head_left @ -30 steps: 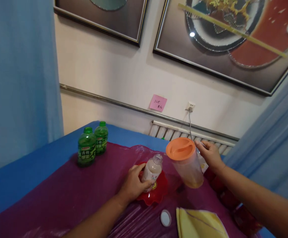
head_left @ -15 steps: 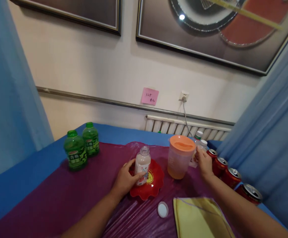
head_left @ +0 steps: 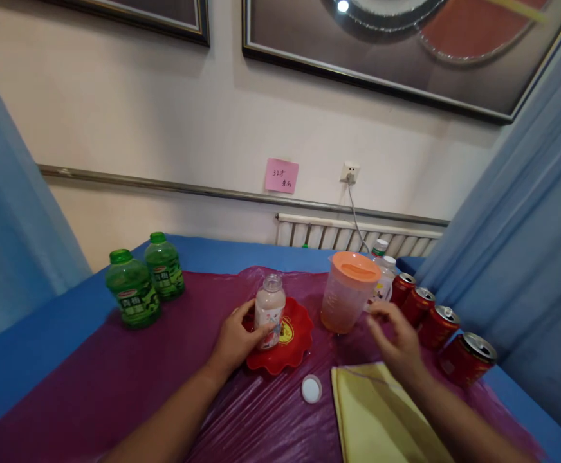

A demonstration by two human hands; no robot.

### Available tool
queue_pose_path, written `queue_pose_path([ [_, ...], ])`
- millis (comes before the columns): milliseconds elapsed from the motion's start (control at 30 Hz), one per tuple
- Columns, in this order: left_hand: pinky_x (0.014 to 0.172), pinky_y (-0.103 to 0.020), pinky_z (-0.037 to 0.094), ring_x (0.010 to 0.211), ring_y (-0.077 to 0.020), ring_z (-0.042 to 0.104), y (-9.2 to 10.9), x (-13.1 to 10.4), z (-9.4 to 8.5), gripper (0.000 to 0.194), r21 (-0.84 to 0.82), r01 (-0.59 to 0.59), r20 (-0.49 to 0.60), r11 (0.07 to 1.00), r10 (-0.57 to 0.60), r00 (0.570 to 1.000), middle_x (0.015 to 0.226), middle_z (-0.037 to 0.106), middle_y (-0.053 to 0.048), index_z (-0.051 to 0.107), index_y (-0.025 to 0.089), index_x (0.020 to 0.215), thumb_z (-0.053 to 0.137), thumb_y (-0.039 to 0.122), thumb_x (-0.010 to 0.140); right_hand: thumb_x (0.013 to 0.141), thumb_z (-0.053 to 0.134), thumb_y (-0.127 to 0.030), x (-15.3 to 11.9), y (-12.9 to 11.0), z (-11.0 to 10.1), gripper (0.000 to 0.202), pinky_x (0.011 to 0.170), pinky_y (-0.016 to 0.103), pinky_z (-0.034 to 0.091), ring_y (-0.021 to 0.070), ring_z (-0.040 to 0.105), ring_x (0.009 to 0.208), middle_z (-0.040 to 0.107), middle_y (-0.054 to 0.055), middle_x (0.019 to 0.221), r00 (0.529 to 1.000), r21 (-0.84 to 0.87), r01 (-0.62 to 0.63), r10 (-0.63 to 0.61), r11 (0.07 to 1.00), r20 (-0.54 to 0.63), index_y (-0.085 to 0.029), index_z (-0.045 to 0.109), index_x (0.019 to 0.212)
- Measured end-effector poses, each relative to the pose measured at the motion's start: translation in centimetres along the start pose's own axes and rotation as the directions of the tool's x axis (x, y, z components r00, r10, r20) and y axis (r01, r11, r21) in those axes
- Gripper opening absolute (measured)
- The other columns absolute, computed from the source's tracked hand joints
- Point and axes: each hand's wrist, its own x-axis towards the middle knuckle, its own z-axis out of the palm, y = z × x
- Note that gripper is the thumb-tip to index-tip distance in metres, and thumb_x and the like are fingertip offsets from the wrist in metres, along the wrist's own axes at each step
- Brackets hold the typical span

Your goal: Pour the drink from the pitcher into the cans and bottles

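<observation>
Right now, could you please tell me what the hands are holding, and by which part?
The left hand holds the uncapped bottle around its labelled body, below the neck; the right hand appears to hold nothing.

Indoor room — curtains point(head_left: 516, 212), radiator point(head_left: 312, 234), 2 framed pictures point(head_left: 309, 42)

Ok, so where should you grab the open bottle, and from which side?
Best grip the bottle around its body, probably from its left, thumb in front, as the left hand does. It's upright and wider there than at the neck, so there's more to hold, and the open mouth is left clear. The jug is on its right, so left looks freer.
</observation>
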Motion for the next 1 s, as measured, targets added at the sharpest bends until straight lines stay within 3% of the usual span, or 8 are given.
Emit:
queue_pose_path([
  [33,0.09,-0.044,0.058,0.097,-0.0288,0.073,0.2,0.0,0.0,0.061,-0.004,0.0,0.006,1.0,0.0,1.0,0.112,0.077,-0.01,0.069,0.018,0.118,0.08,0.045,0.064,0.089,0.063,-0.034,-1.3,-1.1,0.7,0.011,0.081,0.04,0.051,0.026,0.064,0.092,0.069,0.007,0.101,0.987,-0.007,0.043,-0.041,0.999,0.156,-0.027,0.066,0.098],
  [133,0.087,-0.042,0.059,0.094,-0.0276,0.073,0.4,-0.1,0.0,0.061,-0.022,0.005,0.024,1.0,-0.004,1.0,0.109,0.078,-0.009,0.069,0.017,0.117,0.079,0.046,0.065,0.086,0.067,-0.028,-4.7,-4.1,3.0,0.014,0.079,0.043,0.051,0.029,0.066,0.09,0.072,0.005,0.1,0.868,-0.061,0.113,-0.069,0.992,0.493,-0.033,0.065,0.098],
  [200,0.087,-0.042,0.059,0.093,-0.0274,0.073,0.3,-0.1,0.1,0.061,-0.032,0.006,0.024,0.999,-0.005,1.0,0.108,0.078,-0.009,0.069,0.017,0.117,0.079,0.048,0.066,0.081,0.071,-0.029,-6.1,-5.2,4.3,0.016,0.077,0.045,0.05,0.0301,0.066,0.087,0.072,0.005,0.096,0.798,-0.157,0.16,-0.034,0.974,0.602,-0.032,0.063,0.095],
  [300,0.088,-0.042,0.059,0.094,-0.0277,0.073,0.1,0.0,0.1,0.061,-0.049,0.008,0.01,0.999,-0.007,1.0,0.108,0.078,-0.01,0.069,0.015,0.116,0.078,0.049,0.067,0.077,0.074,-0.031,-7.1,-5.6,5.8,0.02,0.075,0.043,0.049,0.0302,0.066,0.083,0.071,0.006,0.092,0.751,-0.264,0.22,0.01,0.939,0.66,-0.027,0.062,0.092],
  [567,0.087,-0.042,0.06,0.096,-0.0276,0.073,0.3,-0.2,0.2,0.065,-0.064,-0.007,0.024,0.998,0.008,1.0,0.11,0.078,-0.009,0.068,0.016,0.12,0.079,0.05,0.066,0.09,0.057,-0.024,-8.1,-4.4,6.5,0.009,0.067,0.036,0.049,0.0241,0.064,0.073,0.07,0.004,0.082,0.811,-0.171,0.214,-0.077,0.962,0.58,-0.027,0.064,0.084],
  [733,0.09,-0.042,0.058,0.098,-0.0285,0.073,-0.1,-0.2,0.1,0.066,0.01,-0.049,0.016,0.999,0.049,0.999,0.113,0.077,-0.011,0.067,0.016,0.122,0.08,0.048,0.066,0.095,0.057,-0.029,-2.2,-5.6,7.4,0.033,0.082,0.033,0.053,0.0212,0.069,0.093,0.074,0.005,0.11,0.933,0.181,0.028,-0.091,0.983,0.349,-0.027,0.064,0.127],
  [833,0.096,-0.046,0.055,0.104,-0.0306,0.071,-0.3,-0.1,-0.2,0.068,0.086,-0.065,-0.003,0.994,0.066,0.998,0.117,0.075,-0.013,0.066,0.016,0.124,0.081,0.046,0.065,0.09,0.063,-0.037,2.7,-5.9,9.6,0.026,0.078,0.032,0.054,0.0193,0.068,0.085,0.074,0.004,0.1,0.978,0.454,-0.171,0.093,0.874,0.188,-0.024,0.07,0.112],
  [1000,0.098,-0.043,0.053,0.112,-0.0306,0.068,0.4,-0.5,-0.7,0.062,0.192,-0.128,0.003,0.973,0.129,0.992,0.12,0.073,-0.011,0.068,0.02,0.124,0.08,0.041,0.067,0.066,0.086,-0.039,5.0,-4.4,13.1,0.049,0.072,0.028,0.054,0.0166,0.066,0.085,0.072,0.003,0.102,0.902,0.778,-0.369,0.399,0.509,0.166,-0.023,0.066,0.107],
])
